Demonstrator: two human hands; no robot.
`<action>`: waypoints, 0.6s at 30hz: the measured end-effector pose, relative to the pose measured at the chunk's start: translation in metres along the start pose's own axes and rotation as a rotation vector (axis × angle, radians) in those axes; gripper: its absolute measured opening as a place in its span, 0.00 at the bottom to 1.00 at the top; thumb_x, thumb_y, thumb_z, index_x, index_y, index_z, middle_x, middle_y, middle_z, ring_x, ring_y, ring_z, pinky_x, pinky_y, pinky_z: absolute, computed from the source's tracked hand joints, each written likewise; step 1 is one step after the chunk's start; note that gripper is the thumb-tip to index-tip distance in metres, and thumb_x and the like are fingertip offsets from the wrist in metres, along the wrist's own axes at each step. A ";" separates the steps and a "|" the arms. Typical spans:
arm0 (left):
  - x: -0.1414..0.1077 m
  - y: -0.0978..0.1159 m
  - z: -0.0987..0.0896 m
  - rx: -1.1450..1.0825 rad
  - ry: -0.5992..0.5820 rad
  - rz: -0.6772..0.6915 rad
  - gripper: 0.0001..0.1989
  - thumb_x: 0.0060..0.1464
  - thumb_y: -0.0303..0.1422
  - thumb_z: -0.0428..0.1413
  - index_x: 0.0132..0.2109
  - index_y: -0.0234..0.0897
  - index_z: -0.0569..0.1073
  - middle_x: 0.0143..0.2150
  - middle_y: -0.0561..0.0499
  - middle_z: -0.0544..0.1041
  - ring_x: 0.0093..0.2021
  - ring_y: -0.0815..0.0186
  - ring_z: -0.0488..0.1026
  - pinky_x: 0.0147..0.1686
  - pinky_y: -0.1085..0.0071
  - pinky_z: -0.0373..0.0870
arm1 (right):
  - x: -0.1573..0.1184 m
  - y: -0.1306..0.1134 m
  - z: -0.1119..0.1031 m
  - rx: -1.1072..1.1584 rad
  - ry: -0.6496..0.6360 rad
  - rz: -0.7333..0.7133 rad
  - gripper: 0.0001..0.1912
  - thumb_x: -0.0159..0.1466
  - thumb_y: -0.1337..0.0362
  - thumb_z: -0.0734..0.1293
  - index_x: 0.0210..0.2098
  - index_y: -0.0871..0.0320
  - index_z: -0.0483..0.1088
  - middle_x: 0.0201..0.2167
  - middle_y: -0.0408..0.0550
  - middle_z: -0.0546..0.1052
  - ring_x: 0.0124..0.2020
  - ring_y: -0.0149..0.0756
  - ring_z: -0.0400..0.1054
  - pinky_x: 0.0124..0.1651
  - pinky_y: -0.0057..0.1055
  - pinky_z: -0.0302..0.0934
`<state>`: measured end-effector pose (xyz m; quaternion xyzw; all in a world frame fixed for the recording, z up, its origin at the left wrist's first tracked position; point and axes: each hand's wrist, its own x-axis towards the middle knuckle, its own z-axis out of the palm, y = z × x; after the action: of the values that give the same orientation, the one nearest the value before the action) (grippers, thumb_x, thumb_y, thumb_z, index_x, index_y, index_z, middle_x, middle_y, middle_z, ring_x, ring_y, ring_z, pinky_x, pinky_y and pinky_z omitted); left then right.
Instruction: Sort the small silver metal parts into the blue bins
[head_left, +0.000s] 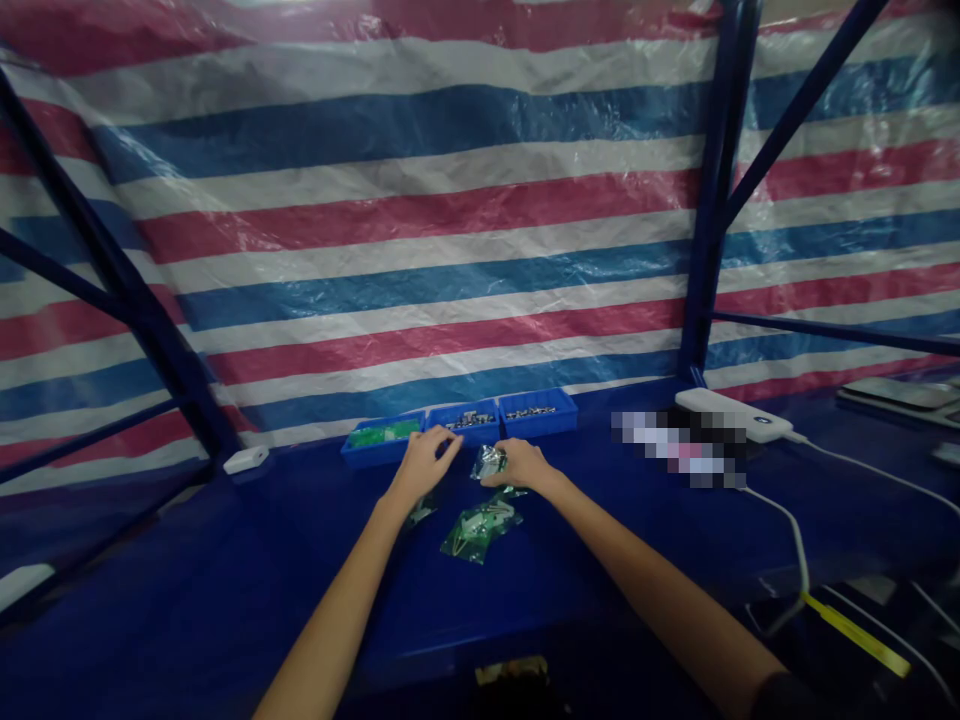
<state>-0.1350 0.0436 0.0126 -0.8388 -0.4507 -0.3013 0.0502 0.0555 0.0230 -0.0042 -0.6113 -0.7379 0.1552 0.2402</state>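
Note:
My right hand (526, 465) has its fingers closed on a small clear plastic bag (489, 461) with something inside that I cannot make out. My left hand (427, 462) hovers at the front edge of the blue bins, its thumb apart from the bent fingers and nothing visible between them. Below my hands, clear bags with green and pale metal parts (480, 530) lie on the blue tabletop (540, 590). Another small bag (421, 512) is partly covered by my left wrist.
Along the back stand a left bin (367, 455) of green pieces, a middle bin (480, 432) and a right bin (559, 418), both with small metal parts. A white power bank (731, 415) with a cable lies right. A white box (246, 459) sits left, near blue frame posts.

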 end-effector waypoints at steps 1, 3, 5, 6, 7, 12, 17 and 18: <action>-0.001 0.002 0.005 -0.052 -0.058 0.019 0.15 0.58 0.42 0.44 0.36 0.39 0.71 0.35 0.51 0.74 0.36 0.65 0.69 0.42 0.65 0.60 | 0.000 0.000 0.002 -0.031 0.054 -0.018 0.25 0.44 0.53 0.73 0.40 0.54 0.72 0.43 0.52 0.74 0.47 0.47 0.66 0.46 0.38 0.56; -0.002 0.003 0.013 -0.133 -0.110 0.027 0.15 0.57 0.43 0.46 0.41 0.39 0.70 0.36 0.51 0.74 0.33 0.67 0.69 0.40 0.67 0.61 | 0.001 0.000 0.004 -0.043 0.139 -0.061 0.19 0.49 0.55 0.71 0.39 0.55 0.72 0.41 0.52 0.74 0.46 0.46 0.66 0.45 0.38 0.56; -0.003 0.005 0.018 -0.191 -0.111 0.021 0.17 0.55 0.44 0.48 0.46 0.39 0.68 0.37 0.51 0.74 0.32 0.67 0.69 0.39 0.68 0.62 | 0.002 0.001 0.005 0.051 0.165 -0.118 0.14 0.52 0.58 0.69 0.37 0.55 0.72 0.37 0.49 0.76 0.42 0.41 0.68 0.41 0.33 0.57; -0.003 0.005 0.019 -0.212 -0.102 0.021 0.17 0.55 0.44 0.48 0.47 0.40 0.68 0.38 0.51 0.74 0.33 0.67 0.69 0.39 0.68 0.62 | 0.003 0.002 0.006 0.124 0.160 -0.146 0.11 0.52 0.60 0.68 0.35 0.55 0.73 0.34 0.47 0.76 0.39 0.39 0.69 0.39 0.30 0.57; -0.003 0.006 0.019 -0.231 -0.092 0.022 0.16 0.55 0.44 0.49 0.45 0.39 0.68 0.38 0.51 0.74 0.34 0.66 0.69 0.39 0.68 0.62 | 0.005 0.003 0.008 0.202 0.152 -0.171 0.10 0.52 0.60 0.68 0.33 0.55 0.73 0.32 0.45 0.76 0.35 0.36 0.69 0.36 0.28 0.57; 0.000 0.013 0.013 -0.338 0.012 -0.049 0.12 0.55 0.41 0.49 0.35 0.38 0.68 0.32 0.53 0.72 0.33 0.68 0.68 0.32 0.73 0.61 | 0.013 0.000 0.018 0.646 0.195 -0.227 0.13 0.46 0.60 0.71 0.31 0.59 0.73 0.22 0.42 0.74 0.24 0.31 0.66 0.27 0.25 0.57; 0.001 0.019 0.006 -0.423 0.162 -0.159 0.12 0.53 0.41 0.52 0.28 0.37 0.63 0.25 0.57 0.65 0.27 0.72 0.64 0.28 0.76 0.58 | 0.016 -0.009 0.018 0.957 0.198 -0.232 0.16 0.46 0.59 0.71 0.32 0.62 0.72 0.21 0.42 0.73 0.21 0.29 0.63 0.25 0.26 0.57; 0.001 0.020 0.006 -0.431 0.179 -0.163 0.13 0.52 0.41 0.52 0.27 0.37 0.62 0.24 0.57 0.64 0.26 0.73 0.62 0.27 0.76 0.58 | 0.016 -0.010 0.018 0.980 0.205 -0.230 0.16 0.45 0.59 0.71 0.32 0.62 0.72 0.21 0.43 0.73 0.21 0.29 0.64 0.25 0.27 0.58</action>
<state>-0.1164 0.0348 0.0123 -0.7609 -0.4359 -0.4667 -0.1148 0.0356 0.0374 -0.0111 -0.3541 -0.6136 0.3948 0.5851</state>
